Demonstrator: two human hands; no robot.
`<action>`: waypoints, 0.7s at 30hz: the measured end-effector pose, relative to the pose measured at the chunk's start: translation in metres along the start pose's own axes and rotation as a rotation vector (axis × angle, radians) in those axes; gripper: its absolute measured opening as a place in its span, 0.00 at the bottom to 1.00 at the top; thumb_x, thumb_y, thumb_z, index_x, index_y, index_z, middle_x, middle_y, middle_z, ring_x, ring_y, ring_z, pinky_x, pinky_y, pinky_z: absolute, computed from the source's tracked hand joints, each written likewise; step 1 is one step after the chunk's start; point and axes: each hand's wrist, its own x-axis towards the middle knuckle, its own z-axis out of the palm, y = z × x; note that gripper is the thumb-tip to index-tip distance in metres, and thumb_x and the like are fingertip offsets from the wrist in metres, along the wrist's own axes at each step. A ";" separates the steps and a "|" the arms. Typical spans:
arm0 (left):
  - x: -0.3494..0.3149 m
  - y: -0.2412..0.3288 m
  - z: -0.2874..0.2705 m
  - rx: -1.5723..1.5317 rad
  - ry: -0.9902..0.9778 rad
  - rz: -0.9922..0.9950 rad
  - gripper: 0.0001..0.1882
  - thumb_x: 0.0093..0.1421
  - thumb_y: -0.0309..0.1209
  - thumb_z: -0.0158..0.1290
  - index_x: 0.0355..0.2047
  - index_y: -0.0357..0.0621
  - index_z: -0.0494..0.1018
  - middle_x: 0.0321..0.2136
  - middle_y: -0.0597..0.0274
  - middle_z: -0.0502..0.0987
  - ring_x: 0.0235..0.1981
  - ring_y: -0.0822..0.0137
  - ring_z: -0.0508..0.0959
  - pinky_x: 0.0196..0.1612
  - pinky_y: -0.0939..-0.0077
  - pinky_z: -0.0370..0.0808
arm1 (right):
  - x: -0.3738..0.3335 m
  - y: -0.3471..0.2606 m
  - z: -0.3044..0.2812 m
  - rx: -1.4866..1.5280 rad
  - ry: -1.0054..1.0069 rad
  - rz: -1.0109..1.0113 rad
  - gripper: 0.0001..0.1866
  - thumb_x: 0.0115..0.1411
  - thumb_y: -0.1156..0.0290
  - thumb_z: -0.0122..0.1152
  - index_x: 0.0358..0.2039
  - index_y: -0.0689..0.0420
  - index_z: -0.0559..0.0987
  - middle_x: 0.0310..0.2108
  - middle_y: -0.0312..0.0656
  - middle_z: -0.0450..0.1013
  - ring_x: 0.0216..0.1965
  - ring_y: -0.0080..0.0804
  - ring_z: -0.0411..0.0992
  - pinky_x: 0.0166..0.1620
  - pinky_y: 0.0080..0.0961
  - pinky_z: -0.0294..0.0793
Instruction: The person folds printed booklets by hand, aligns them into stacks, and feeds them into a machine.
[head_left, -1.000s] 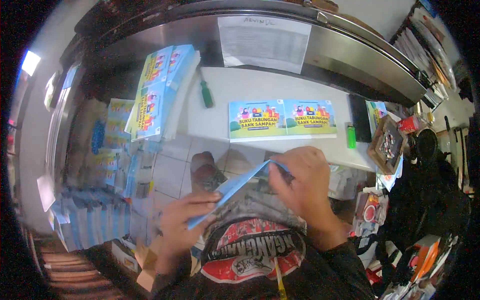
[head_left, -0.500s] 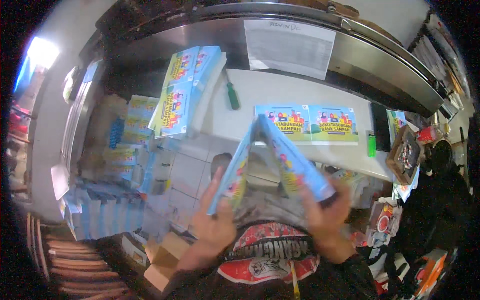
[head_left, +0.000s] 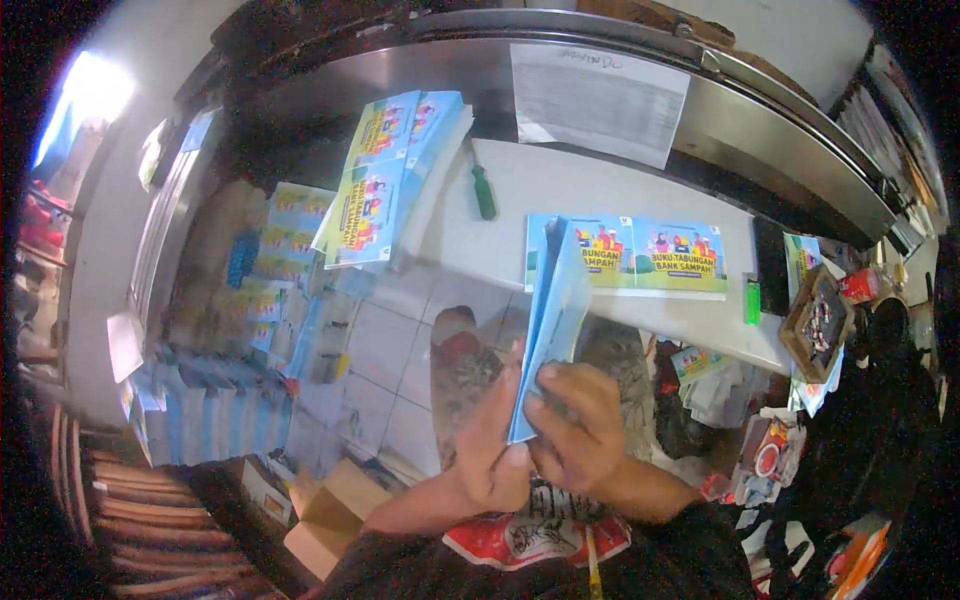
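"Two hands grip one light-blue booklet [head_left: 556, 320] now. What has changed since half a second ago?"

"Then its halves spread in a wide upside-down V, with a hand on each. Now they lie almost together, and the hands have drawn close."

"Where is it against the fingers?"

"Between them, its far end sticking up beyond the fingertips. The left hand [head_left: 490, 435] lies along the left face, fingers fairly straight, its thumb by the near end. The right hand [head_left: 588, 420] has its fingers bent against the right face, near that same end."

"Both holding, then?"

"Both grasping the booklet, yes. It is held up over the lap, before the white table [head_left: 560, 180], its top partly covering the left of two printed covers [head_left: 682, 258] lying there."
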 end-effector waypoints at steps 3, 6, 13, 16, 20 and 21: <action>0.000 0.003 -0.001 -0.048 -0.043 -0.029 0.34 0.62 0.39 0.32 0.59 0.20 0.42 0.58 0.31 0.54 0.60 0.43 0.57 0.60 0.60 0.56 | 0.001 0.001 -0.001 0.010 -0.035 -0.006 0.21 0.42 0.74 0.60 0.41 0.58 0.78 0.45 0.49 0.70 0.41 0.46 0.71 0.42 0.39 0.70; 0.003 0.002 0.001 -0.151 -0.045 -0.048 0.32 0.62 0.35 0.34 0.57 0.15 0.45 0.57 0.26 0.52 0.60 0.38 0.55 0.61 0.59 0.54 | 0.001 0.002 -0.001 -0.007 -0.010 -0.028 0.20 0.43 0.72 0.60 0.41 0.58 0.78 0.45 0.49 0.70 0.41 0.45 0.70 0.42 0.39 0.70; 0.011 0.012 0.003 -0.042 -0.007 -0.041 0.31 0.60 0.31 0.37 0.57 0.17 0.47 0.58 0.28 0.52 0.60 0.43 0.58 0.60 0.62 0.57 | 0.001 -0.003 -0.003 -0.021 -0.057 -0.001 0.18 0.47 0.67 0.58 0.41 0.58 0.79 0.45 0.49 0.70 0.41 0.45 0.70 0.42 0.38 0.71; 0.008 0.007 0.006 -0.058 0.049 -0.044 0.31 0.59 0.30 0.38 0.57 0.18 0.48 0.58 0.28 0.53 0.60 0.43 0.59 0.60 0.63 0.57 | 0.001 -0.004 -0.001 -0.040 -0.041 -0.008 0.18 0.47 0.67 0.59 0.40 0.58 0.79 0.45 0.49 0.70 0.41 0.45 0.70 0.41 0.38 0.71; 0.008 0.010 0.002 -0.028 0.032 -0.038 0.30 0.59 0.29 0.37 0.57 0.18 0.49 0.57 0.28 0.54 0.59 0.42 0.59 0.60 0.63 0.57 | -0.002 -0.004 0.002 -0.053 -0.018 -0.028 0.17 0.46 0.67 0.60 0.38 0.59 0.80 0.44 0.49 0.70 0.41 0.45 0.70 0.41 0.39 0.71; 0.007 0.010 0.003 -0.046 0.045 -0.033 0.29 0.59 0.29 0.38 0.57 0.18 0.50 0.57 0.27 0.55 0.59 0.42 0.59 0.60 0.62 0.57 | -0.002 -0.004 0.002 -0.051 -0.020 -0.028 0.17 0.46 0.67 0.60 0.38 0.59 0.80 0.44 0.49 0.70 0.41 0.45 0.70 0.41 0.39 0.71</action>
